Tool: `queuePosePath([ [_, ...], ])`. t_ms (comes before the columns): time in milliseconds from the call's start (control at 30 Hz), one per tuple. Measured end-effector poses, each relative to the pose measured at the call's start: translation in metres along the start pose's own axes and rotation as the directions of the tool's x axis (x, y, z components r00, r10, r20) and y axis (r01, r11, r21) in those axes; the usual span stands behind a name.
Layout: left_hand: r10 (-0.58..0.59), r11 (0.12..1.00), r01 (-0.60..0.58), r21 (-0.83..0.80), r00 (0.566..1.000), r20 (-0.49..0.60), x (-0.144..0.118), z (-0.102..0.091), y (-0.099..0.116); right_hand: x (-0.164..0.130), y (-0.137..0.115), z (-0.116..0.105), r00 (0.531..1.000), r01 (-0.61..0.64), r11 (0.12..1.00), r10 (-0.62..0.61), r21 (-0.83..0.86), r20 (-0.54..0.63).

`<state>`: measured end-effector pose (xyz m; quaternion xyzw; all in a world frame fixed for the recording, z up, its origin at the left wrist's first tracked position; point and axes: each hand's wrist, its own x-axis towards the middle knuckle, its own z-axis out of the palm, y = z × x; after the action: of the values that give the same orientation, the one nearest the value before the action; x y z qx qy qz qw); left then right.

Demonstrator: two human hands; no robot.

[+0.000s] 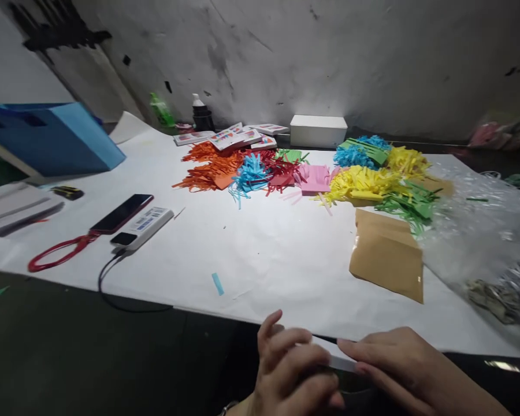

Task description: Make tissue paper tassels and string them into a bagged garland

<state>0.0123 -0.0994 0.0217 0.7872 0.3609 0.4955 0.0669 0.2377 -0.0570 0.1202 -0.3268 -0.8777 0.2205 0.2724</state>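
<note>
Just below the near edge of the table, a small white flat piece (338,356), perhaps folded paper or card, sits between my hands. My right hand (401,364) pinches its right end between thumb and fingers. Around its left end curl the fingers of my left hand (297,370), slightly blurred and covering part of it. A narrow blue paper strip (217,284) lies on the tabletop left of my hands. To their right, on the white-covered table (260,254), is a brown paper envelope (385,254).
Colourful shredded-paper bundles, including orange (210,170) and yellow (364,182), line the back, near flat boxes (234,137) and a white box (318,131). At left are a phone (122,214), a power bank (143,228) and a blue bag (56,138); clear plastic (481,231) heaps at right.
</note>
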Motion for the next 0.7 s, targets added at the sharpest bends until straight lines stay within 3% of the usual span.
queuePosePath([
  [100, 0.104, 0.993, -0.11, 0.046, 0.987, 0.123, 0.005, 0.011, 0.007, -0.004, 0.0, 0.007, 0.971, -0.079, 0.988, 0.046, 0.131, 0.234],
  [267, 0.089, 0.996, -0.091, 0.016, 0.991, 0.102, 0.023, 0.011, 0.005, -0.011, -0.002, 0.015, 0.97, -0.129, 0.97, 0.081, 0.207, 0.228],
  [433, 0.019, 0.999, -0.026, 0.046, 0.99, 0.14, 0.026, -0.002, 0.001, -0.027, -0.001, 0.029, 0.996, -0.055, 0.988, 0.044, 0.144, 0.076],
  [533, -0.033, 0.995, 0.013, 0.099, 0.979, 0.202, 0.028, -0.02, -0.01, -0.04, 0.005, 0.044, 0.996, -0.032, 0.992, 0.043, 0.125, -0.084],
  [633, -0.119, 0.99, 0.135, -0.03, 0.944, 0.307, 0.031, -0.039, -0.022, -0.049, 0.009, 0.069, 0.955, -0.044, 0.99, 0.081, 0.135, -0.284],
  [700, -0.177, 0.948, 0.255, -0.192, 0.921, 0.348, 0.029, -0.044, -0.022, -0.054, 0.009, 0.088, 0.921, -0.135, 0.973, 0.192, 0.186, -0.339],
])
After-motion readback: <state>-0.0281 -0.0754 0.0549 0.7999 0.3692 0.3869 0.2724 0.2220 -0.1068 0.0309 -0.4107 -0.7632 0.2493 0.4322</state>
